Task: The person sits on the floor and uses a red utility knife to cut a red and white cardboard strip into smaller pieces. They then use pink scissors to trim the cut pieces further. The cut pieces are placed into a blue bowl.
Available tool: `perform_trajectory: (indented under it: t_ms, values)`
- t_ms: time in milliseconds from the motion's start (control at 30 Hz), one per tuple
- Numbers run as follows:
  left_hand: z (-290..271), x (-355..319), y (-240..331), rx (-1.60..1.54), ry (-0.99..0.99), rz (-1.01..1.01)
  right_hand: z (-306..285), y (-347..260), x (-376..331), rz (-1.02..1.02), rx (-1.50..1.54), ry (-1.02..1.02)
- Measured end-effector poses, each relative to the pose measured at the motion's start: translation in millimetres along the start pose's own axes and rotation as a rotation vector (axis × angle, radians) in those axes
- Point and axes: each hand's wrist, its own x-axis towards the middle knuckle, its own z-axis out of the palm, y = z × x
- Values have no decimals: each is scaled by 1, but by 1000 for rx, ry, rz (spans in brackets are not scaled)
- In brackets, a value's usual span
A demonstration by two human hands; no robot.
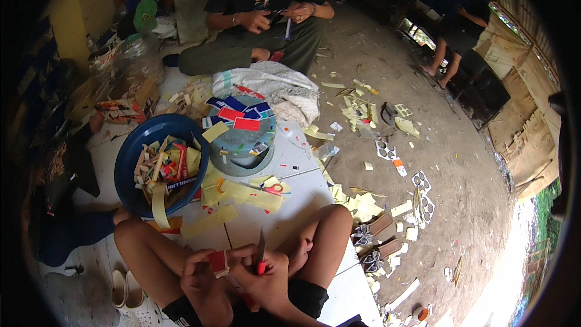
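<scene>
My left hand (203, 281) is closed on a small red piece (218, 261) with a pale edge, held above my crossed legs. My right hand (266, 284) grips a red-handled cutting tool (261, 247), its pointed blade upward; I cannot tell whether it is a knife or scissors. That hand's fingertips meet the red piece's right side. Below, between my hands, lies a longer red strip (245, 298), partly hidden. Ahead on the white tiles are yellow paper scraps (251, 197) and orange-handled scissors (275, 189).
A blue basin (124, 172) full of cut strips stands front left. Beside it, a round grey-blue container (236, 139) bears red and blue pieces. Opposite sits a person (266, 18) with scissors and a strip. Sandals (375, 254) and scraps lie on the dirt floor; another person (460, 30) stands far right.
</scene>
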Motion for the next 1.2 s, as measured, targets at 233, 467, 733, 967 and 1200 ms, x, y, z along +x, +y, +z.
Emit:
perform_trajectory:
  t_ms: [233, 467, 733, 967, 1200]
  values:
    - [6, 0, 7, 300, -24, 153, -6, 7, 0, -198, -169, 7]
    - [4, 4, 0, 292, -11, 102, -16, 10, 4, -433, -270, -1]
    - [-5, -1, -10, 92, -81, 2, -28, 10, 3, -453, -258, -67]
    - [2, 0, -7, 63, -83, 132, -27, 2, 3, -495, -247, -91]
    - [-1, 8, -7, 182, -85, 173, -26, 2, 6, -495, -289, -149]
